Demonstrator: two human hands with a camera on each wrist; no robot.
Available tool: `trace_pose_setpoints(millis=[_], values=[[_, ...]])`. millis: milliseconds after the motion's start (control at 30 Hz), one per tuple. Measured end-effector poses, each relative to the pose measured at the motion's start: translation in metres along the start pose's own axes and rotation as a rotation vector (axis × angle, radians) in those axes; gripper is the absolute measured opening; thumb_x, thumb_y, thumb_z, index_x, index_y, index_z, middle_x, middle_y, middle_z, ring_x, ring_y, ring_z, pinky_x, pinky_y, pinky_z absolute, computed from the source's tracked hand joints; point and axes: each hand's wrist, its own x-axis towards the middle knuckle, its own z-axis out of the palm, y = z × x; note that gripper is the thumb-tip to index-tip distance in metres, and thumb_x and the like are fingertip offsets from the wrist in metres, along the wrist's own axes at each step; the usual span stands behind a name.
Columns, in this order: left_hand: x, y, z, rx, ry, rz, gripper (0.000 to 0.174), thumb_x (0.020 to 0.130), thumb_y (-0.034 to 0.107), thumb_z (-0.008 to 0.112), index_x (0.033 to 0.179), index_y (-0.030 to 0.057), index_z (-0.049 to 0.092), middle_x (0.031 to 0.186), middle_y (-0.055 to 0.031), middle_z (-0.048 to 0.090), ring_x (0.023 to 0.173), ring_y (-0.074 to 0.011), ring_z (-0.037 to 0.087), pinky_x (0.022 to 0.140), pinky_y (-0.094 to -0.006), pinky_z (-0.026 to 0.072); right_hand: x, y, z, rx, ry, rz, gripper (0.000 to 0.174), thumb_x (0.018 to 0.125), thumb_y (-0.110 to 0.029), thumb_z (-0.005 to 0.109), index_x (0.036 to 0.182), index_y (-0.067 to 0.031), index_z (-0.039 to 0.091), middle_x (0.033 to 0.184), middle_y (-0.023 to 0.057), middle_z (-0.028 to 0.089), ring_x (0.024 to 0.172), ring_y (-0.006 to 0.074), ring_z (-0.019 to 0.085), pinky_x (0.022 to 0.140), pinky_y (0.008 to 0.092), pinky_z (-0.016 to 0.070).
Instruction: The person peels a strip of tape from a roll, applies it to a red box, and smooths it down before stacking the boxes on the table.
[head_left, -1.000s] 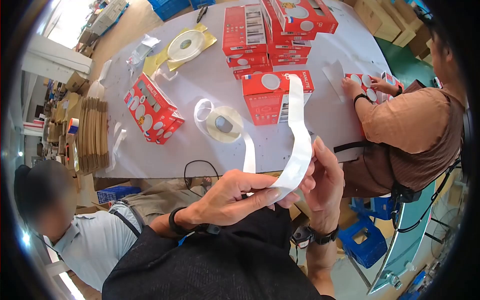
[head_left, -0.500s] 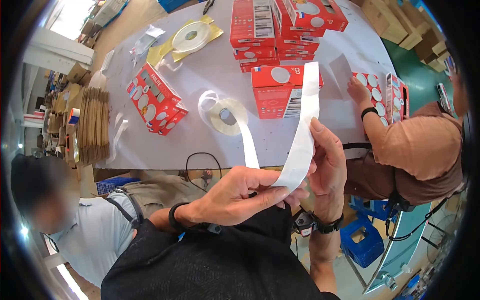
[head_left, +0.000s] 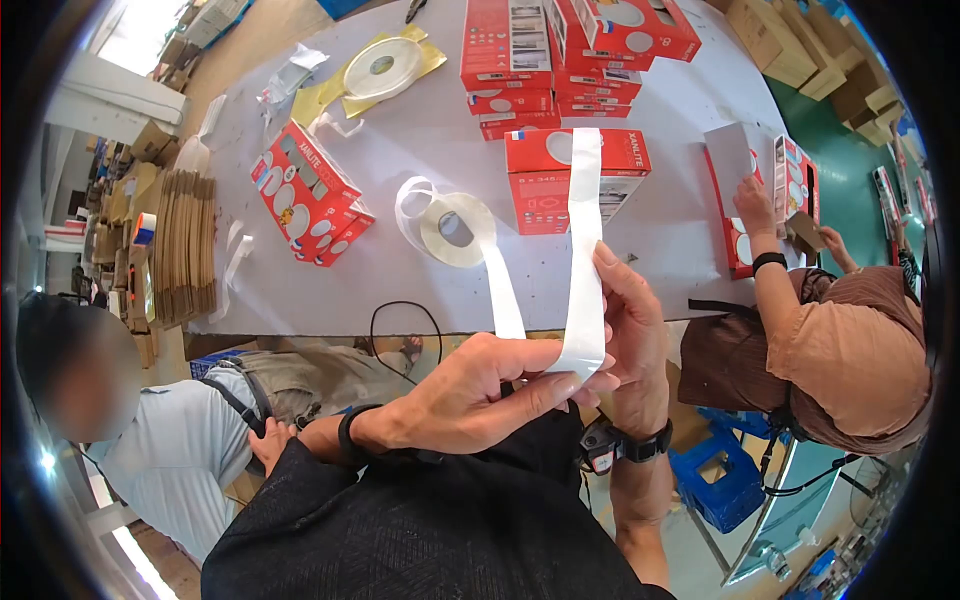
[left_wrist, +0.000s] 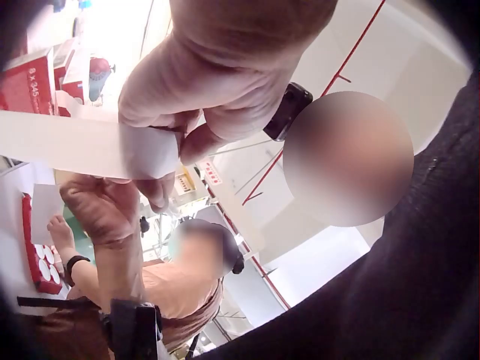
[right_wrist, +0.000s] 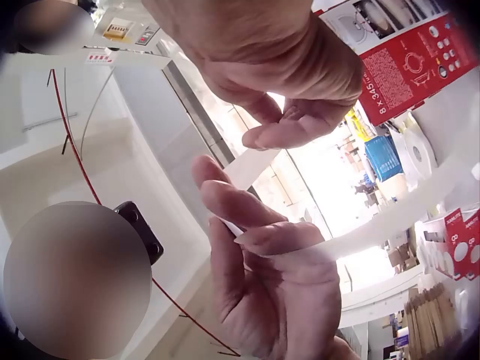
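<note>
My left hand (head_left: 480, 392) pinches a strip of white tape (head_left: 585, 210) between thumb and fingers, close in front of my body. From the roll (head_left: 440, 232) on the table the tape runs to that hand, then its free end rises past my right hand (head_left: 632, 325). My right thumb lies along the tape's edge, with other fingers curled behind it. In the left wrist view the tape (left_wrist: 67, 139) passes in front of the right hand (left_wrist: 105, 210). A red and white box (head_left: 550, 190) stands behind the free end, overlapped by it.
Several red boxes (head_left: 505, 50) are stacked at the back, and more red boxes (head_left: 312, 195) lie to the left. Another roll (head_left: 382, 68) rests on yellow paper. At right a person (head_left: 850, 350) handles an open red box (head_left: 727, 205). A seated person (head_left: 160, 430) is at left.
My right hand has shifted slightly left, and the tape's free end now stands straighter. The person at right has moved a hand over an open box. The head view has shifted a little.
</note>
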Motion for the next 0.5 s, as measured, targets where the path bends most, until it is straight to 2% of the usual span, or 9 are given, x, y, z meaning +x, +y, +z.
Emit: trace_pose_setpoints(millis=[67,167,267,300,400,433,500], values=[[0.0,0.005,-0.003,0.066,-0.046,0.004,0.035,0.109,-0.002,0.047,0.142,-0.0114,0.054,0.132,-0.0216,0.069,0.124,-0.0308,0.067,0.105,-0.039,0.056,0.003,0.001,-0.003,-0.019,0.028,-0.029,0.036,0.108,-0.03,0.06,0.09,-0.0003,0.07,0.067,0.0023,0.064,0.047,0.008,0.055,0.04,0.0219,0.0391],[-0.001,0.0,0.0,0.02,0.04,0.025,0.029,0.109,0.005,0.054,0.134,-0.0046,0.065,0.117,-0.0127,0.075,0.107,-0.0188,0.072,0.096,-0.0322,0.057,0.006,0.005,0.002,-0.102,0.116,-0.106,0.038,0.109,-0.033,0.058,0.093,-0.0008,0.07,0.067,0.0017,0.064,0.048,0.0082,0.055,0.042,0.0229,0.0414],[0.0,0.002,-0.001,-0.057,0.057,0.004,0.032,0.11,0.001,0.048,0.138,-0.0121,0.057,0.129,-0.0226,0.07,0.12,-0.0292,0.07,0.102,-0.0374,0.0574,0.001,-0.001,0.003,-0.361,0.217,-0.219,0.035,0.109,-0.032,0.06,0.097,-0.0007,0.07,0.074,0.0033,0.066,0.055,0.009,0.058,0.049,0.0231,0.0459],[0.0,0.002,0.0,-0.075,0.086,-0.01,0.032,0.11,0.001,0.048,0.137,-0.0121,0.058,0.129,-0.0223,0.07,0.119,-0.0291,0.07,0.101,-0.0368,0.0577,-0.003,-0.004,0.004,-0.476,0.246,-0.258,0.033,0.108,-0.03,0.061,0.098,-0.0005,0.07,0.077,0.0043,0.067,0.058,0.0094,0.06,0.053,0.023,0.0476],[0.001,0.005,-0.003,-0.104,0.162,-0.028,0.03,0.11,0.002,0.05,0.135,-0.0118,0.06,0.127,-0.0208,0.071,0.115,-0.0275,0.072,0.097,-0.0349,0.0585,-0.039,0.0,0.02,-0.991,0.427,-0.863,0.021,0.102,-0.02,0.071,0.103,0.0009,0.07,0.092,0.0082,0.069,0.073,0.0132,0.063,0.064,0.0269,0.0509],[0.002,0.006,-0.005,-0.102,0.173,-0.03,0.03,0.109,0.002,0.05,0.134,-0.0117,0.06,0.126,-0.0199,0.072,0.113,-0.026,0.072,0.095,-0.0341,0.0586,-0.047,-0.006,0.029,-1.156,0.282,-0.961,0.017,0.097,-0.014,0.074,0.105,0.0,0.071,0.096,0.0096,0.07,0.079,0.0173,0.064,0.069,0.0295,0.0521],[0.001,0.007,-0.006,-0.013,0.157,-0.032,0.029,0.109,0.002,0.052,0.132,-0.0111,0.062,0.122,-0.0176,0.073,0.108,-0.0229,0.073,0.092,-0.0324,0.0586,-0.062,-0.017,0.042,-1.473,-0.01,-1.148,0.024,0.086,-0.004,0.081,0.108,-0.0018,0.072,0.104,0.0123,0.07,0.091,0.0257,0.067,0.077,0.0346,0.0546]])
